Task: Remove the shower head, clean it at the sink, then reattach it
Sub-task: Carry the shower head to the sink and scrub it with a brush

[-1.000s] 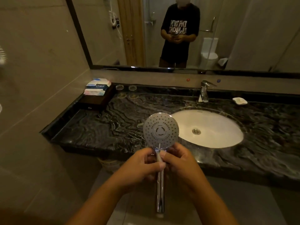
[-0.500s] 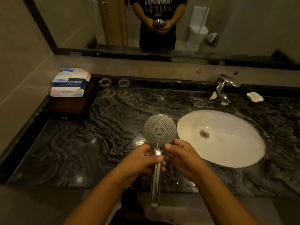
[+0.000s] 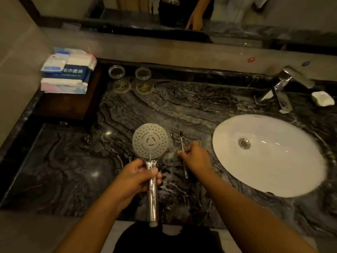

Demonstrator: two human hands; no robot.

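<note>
A chrome shower head (image 3: 149, 140) with a round perforated face points up at me, held over the dark marble counter. My left hand (image 3: 135, 177) grips its shiny handle just below the head. My right hand (image 3: 196, 155) has come off the handle and pinches a small brush (image 3: 182, 152) with a thin clear handle, which lies on the counter right of the shower head. The white oval sink (image 3: 284, 178) with its metal drain is further right, and the chrome faucet (image 3: 284, 84) stands behind it.
Two upturned glasses (image 3: 116, 72) stand at the back of the marble counter (image 3: 63, 170). Packaged towels (image 3: 67, 73) lie stacked on a dark box at the back left. A white soap dish (image 3: 322, 98) sits right of the faucet. A mirror runs along the back wall.
The view has moved closer and tilted down over the counter. My right hand left the shower head's handle and went right to the small brush. My left hand keeps holding the handle.
</note>
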